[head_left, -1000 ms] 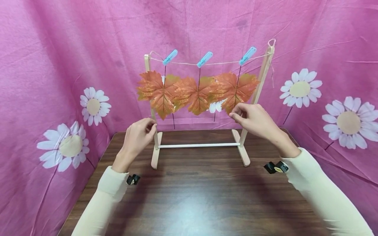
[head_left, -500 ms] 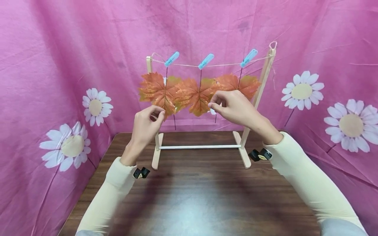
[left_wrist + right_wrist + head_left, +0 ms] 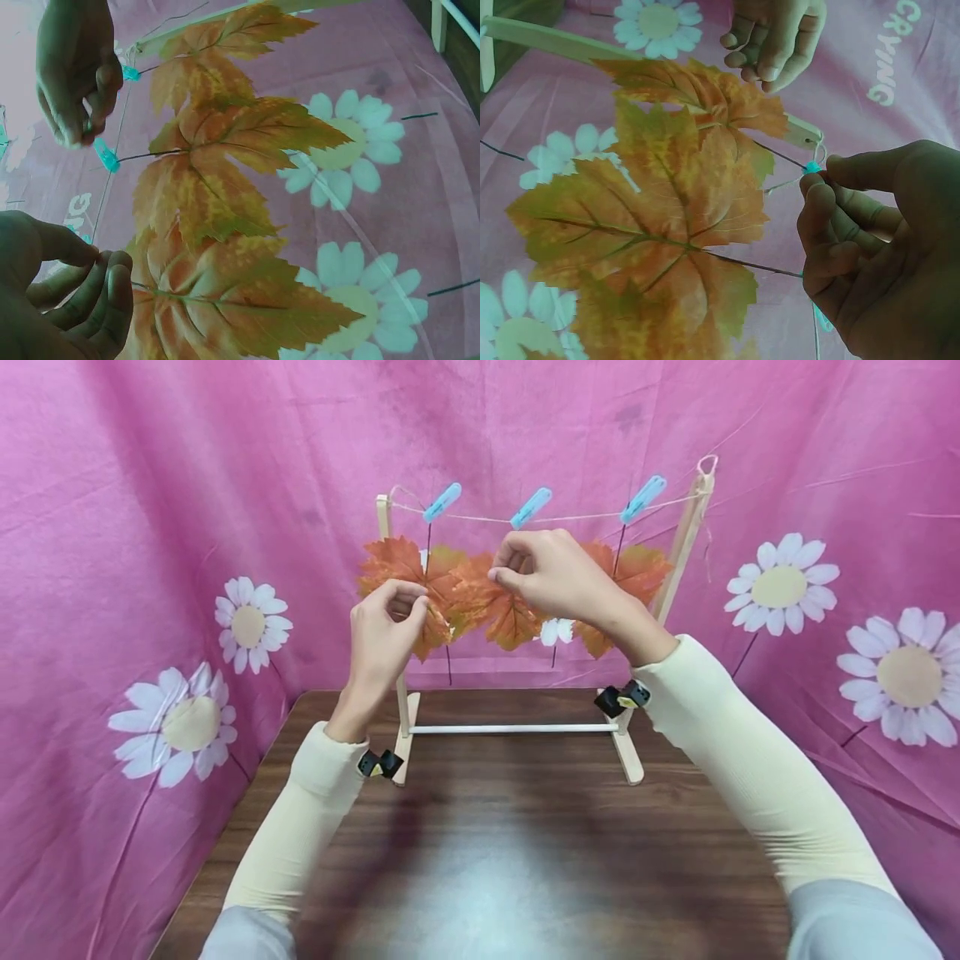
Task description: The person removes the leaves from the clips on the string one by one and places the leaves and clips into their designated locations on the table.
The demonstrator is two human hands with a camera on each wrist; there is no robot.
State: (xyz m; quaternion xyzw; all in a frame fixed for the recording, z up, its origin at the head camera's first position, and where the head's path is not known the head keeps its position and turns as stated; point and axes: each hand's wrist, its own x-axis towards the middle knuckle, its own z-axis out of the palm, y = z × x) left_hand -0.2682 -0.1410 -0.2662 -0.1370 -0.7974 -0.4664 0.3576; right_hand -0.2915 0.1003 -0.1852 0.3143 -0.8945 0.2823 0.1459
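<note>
From the head view, the wooden stand [image 3: 682, 547] is up on the brown table [image 3: 487, 860], its white rod [image 3: 513, 728] low across the feet, pink cloth [image 3: 300, 443] printed with daisies [image 3: 780, 587] all round. The string [image 3: 577, 517] runs between the posts, and three blue pegs carry the row: left peg [image 3: 442, 502], middle peg [image 3: 531, 508], right peg [image 3: 643, 499]. Below them hang the left leaf [image 3: 393, 560], middle leaf [image 3: 510, 618] and right leaf [image 3: 645, 572]. The left hand [image 3: 384, 631], fingers loosely bent and holding nothing, covers part of the left leaf; the right hand [image 3: 558, 572], likewise bent and unladen, blocks much of the middle leaf, just below its peg.

And there's movement! Against half a second ago both hands have climbed, the right one sliding leftward off the right leaf, while all three leaves stay pegged.

Over to the left wrist: left fingertips close together beside the left leaf's stem, hiding most of that peg; the right hand is near the middle peg.

Now the right wrist: the hand's fingers overlap the left peg from this angle and partly hide the middle peg, with the left hand beyond the leaves.
</note>
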